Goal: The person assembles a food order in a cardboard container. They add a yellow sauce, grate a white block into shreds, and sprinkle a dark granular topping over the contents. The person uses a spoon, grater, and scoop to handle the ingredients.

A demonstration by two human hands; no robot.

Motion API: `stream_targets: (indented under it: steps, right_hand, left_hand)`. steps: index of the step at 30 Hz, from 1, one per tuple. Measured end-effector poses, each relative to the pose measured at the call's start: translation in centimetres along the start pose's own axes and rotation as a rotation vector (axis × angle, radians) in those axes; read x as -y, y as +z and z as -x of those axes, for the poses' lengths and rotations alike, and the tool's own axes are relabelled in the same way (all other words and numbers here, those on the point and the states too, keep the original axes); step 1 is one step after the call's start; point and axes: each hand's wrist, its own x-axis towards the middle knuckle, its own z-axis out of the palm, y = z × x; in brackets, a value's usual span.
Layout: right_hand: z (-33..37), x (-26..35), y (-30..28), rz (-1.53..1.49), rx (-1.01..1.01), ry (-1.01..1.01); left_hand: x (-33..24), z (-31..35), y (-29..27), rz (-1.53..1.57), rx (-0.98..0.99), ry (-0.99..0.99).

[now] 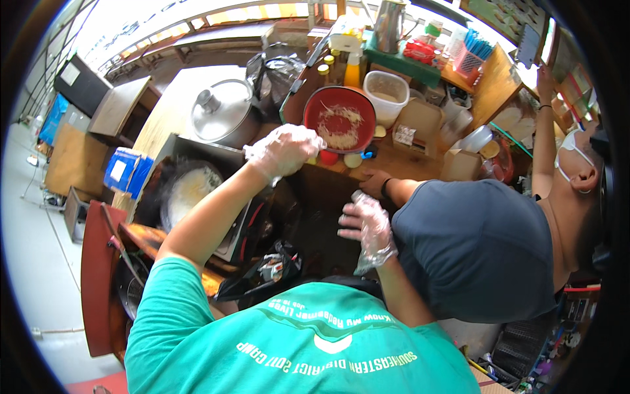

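Observation:
My left hand (283, 152), in a clear plastic glove, is stretched forward at the near-left edge of a red bowl (312, 119). Its fingers are curled together, and what they hold, if anything, is hidden. Pale shreds (341, 125) lie inside the bowl. Lower and to the right, my right hand (369, 223) hangs in the air, also gloved, fingers apart and holding nothing. Left of my left forearm, a round pan (172, 209) with whitish contents sits on the stove, partly covered by the arm.
A lidded metal pot (224, 113) stands beyond the pan, near a blue box (126, 173). Behind the bowl are bottles (353, 69) and a white tub (387, 96). A co-worker in a dark shirt (476, 246) stands close on my right, one hand (375, 182) at the counter edge.

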Motion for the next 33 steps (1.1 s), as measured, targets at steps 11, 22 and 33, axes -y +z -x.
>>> stream_targets:
  steps: [11,22,33]
  right_hand:
    - [2.1,-5.5,2.4,0.026,0.222,0.056]
    - [8.5,-8.8,10.2,0.252,0.545,0.192]
    - [16.7,-20.6,22.1,0.459,0.752,0.404]
  left_hand:
    - [-14.3,12.6,-11.6,0.389,0.110,-0.321]
    - [-20.7,17.6,-11.6,0.551,0.589,-0.837]
    - [-28.4,37.0,-19.7,0.495,0.380,-1.109]
